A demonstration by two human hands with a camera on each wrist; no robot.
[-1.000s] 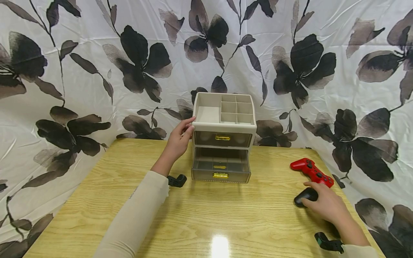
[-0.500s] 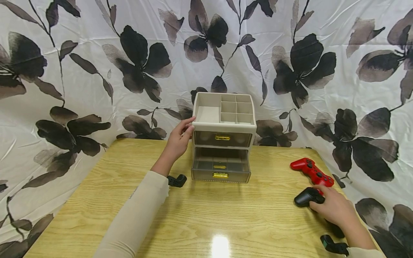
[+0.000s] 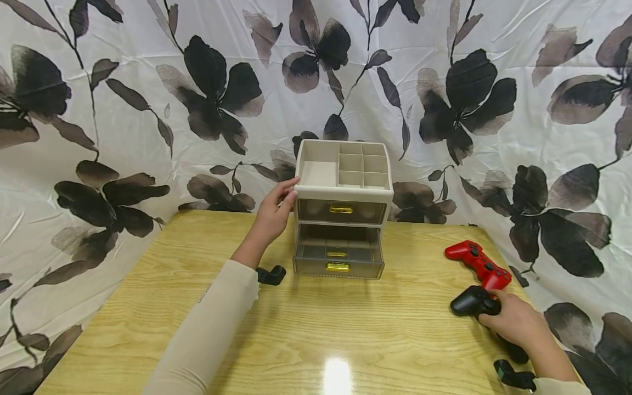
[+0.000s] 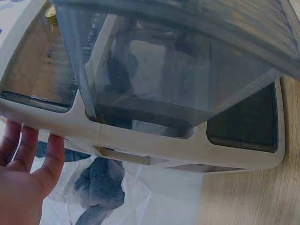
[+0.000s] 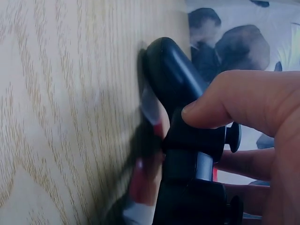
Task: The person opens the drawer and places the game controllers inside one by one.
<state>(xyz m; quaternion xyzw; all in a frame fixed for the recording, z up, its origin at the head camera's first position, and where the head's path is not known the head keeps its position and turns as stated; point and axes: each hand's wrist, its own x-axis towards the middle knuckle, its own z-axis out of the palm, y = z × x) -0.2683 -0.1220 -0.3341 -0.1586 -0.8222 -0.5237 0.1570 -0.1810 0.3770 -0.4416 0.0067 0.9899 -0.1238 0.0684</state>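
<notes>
A beige desktop organizer (image 3: 343, 191) with smoky clear drawers stands at the back middle of the table; one lower drawer (image 3: 338, 267) is pulled out. My left hand (image 3: 272, 215) rests its fingertips against the organizer's upper left side, and in the left wrist view the fingers (image 4: 52, 159) reach to its beige frame. At the right, my right hand (image 3: 515, 318) holds a black game controller (image 3: 469, 301) between thumb and fingers. In the right wrist view the thumb presses on the black controller (image 5: 176, 70). A red game controller (image 3: 476, 262) lies just beyond it.
The wooden table (image 3: 316, 318) ends near the right hand. A floral cloth (image 3: 316, 66) hangs behind and around it. Compartments (image 3: 362, 164) divide the organizer's top. Dark camera mounts (image 3: 511, 376) sit at both wrists.
My right hand has moved slightly right and towards me, and more of the black controller now shows in its grip. The left hand and organizer stay as they were.
</notes>
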